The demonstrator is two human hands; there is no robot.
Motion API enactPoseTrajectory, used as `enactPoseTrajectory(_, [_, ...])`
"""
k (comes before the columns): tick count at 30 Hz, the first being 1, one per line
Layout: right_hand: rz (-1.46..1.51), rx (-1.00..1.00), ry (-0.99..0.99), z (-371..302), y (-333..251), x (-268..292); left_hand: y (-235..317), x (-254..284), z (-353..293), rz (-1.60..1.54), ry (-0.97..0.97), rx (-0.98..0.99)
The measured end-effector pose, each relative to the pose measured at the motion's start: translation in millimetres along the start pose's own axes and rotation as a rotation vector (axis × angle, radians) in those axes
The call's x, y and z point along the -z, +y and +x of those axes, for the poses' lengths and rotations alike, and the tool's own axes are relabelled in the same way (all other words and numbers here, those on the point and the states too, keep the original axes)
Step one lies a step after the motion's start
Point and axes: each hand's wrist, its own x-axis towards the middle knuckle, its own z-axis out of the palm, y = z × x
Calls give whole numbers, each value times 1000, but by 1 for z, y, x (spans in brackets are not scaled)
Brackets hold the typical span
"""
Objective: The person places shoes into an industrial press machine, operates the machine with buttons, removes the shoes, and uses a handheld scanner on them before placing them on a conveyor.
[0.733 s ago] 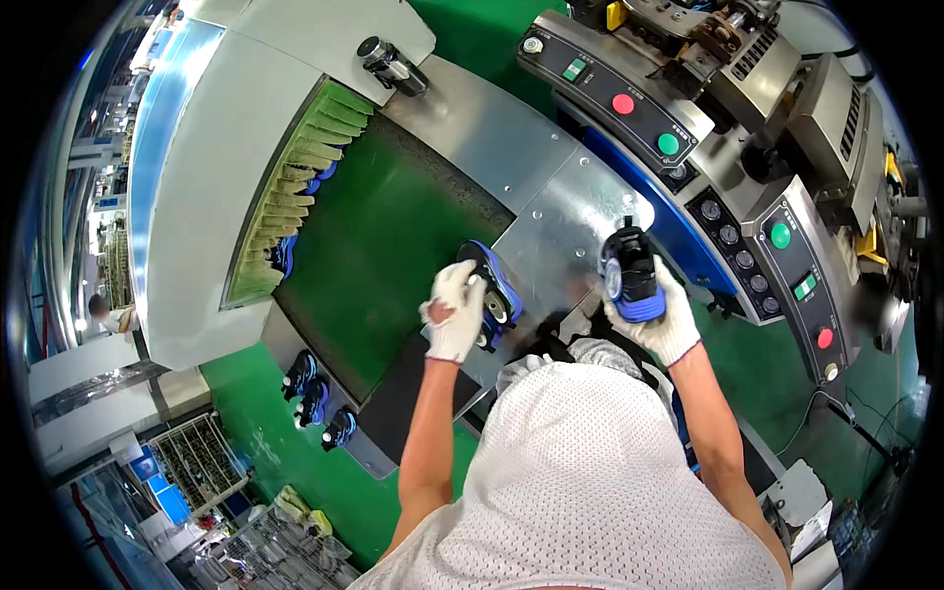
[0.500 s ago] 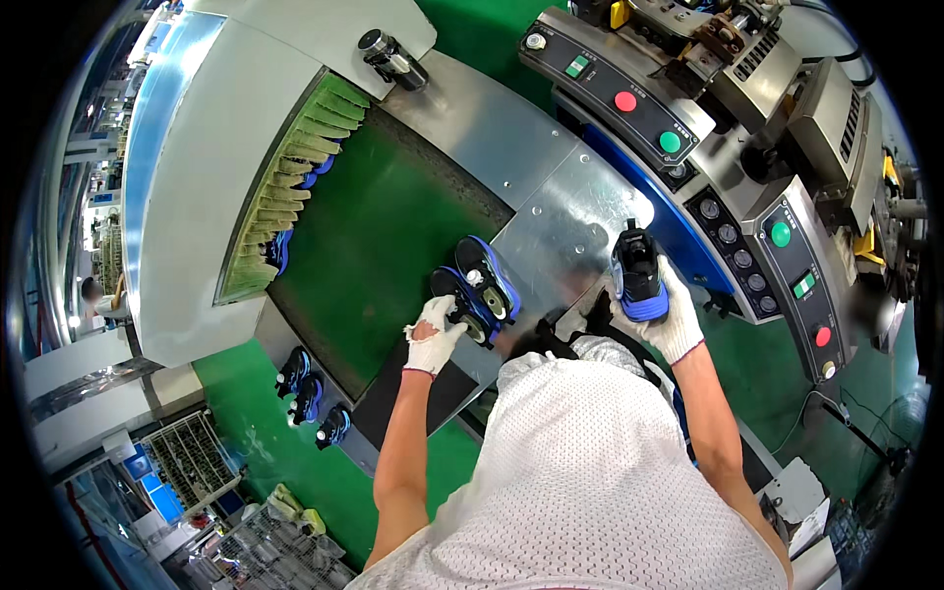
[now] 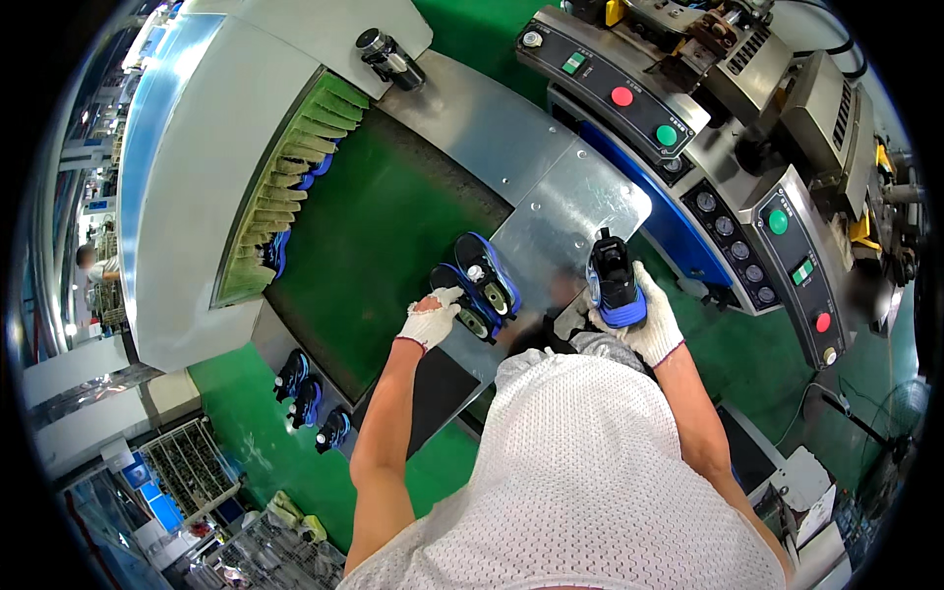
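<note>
My right hand [image 3: 654,320] in a white work glove is closed round a black sports shoe [image 3: 617,275] with a blue sole, held up off the right edge of the metal table. The shoe's open top faces me. A pair of similar shoes lies at the near edge of the green conveyor belt. My left hand [image 3: 430,317], gloved with the thumb part frayed, has its fingers closed on the collar of the left shoe [image 3: 462,303]. Beside it lies the right shoe [image 3: 489,275], touching it. Pale round pieces show inside both.
Green bristle strips [image 3: 285,187] curtain the machine opening at left, with blue-soled shoes behind. More shoes [image 3: 307,401] sit on the ledge at lower left. A flask [image 3: 390,59] stands on the metal table [image 3: 472,108]. At right is a machine with buttoned control panels [image 3: 629,93].
My right hand has brought its shoe a little to the left, towards the table edge. The left hand has shifted slightly away from me at the same shoe. The pair stays put.
</note>
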Motion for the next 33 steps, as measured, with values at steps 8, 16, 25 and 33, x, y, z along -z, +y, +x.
enactPoseTrajectory(8, [-395,244,182,11,4,-1,93,8,-28,-321,582,-198])
enactPoseTrajectory(16, [-1352,390,101,28,17,-32,214,-30,-62,-857,463,-20])
enactPoseTrajectory(25, [-1810,5,-489,71,108,-77,113,-85,-152,-518,954,527])
enactPoseTrajectory(33, [-1922,203,-232,116,66,-39,-74,-209,-218,-371,970,1035])
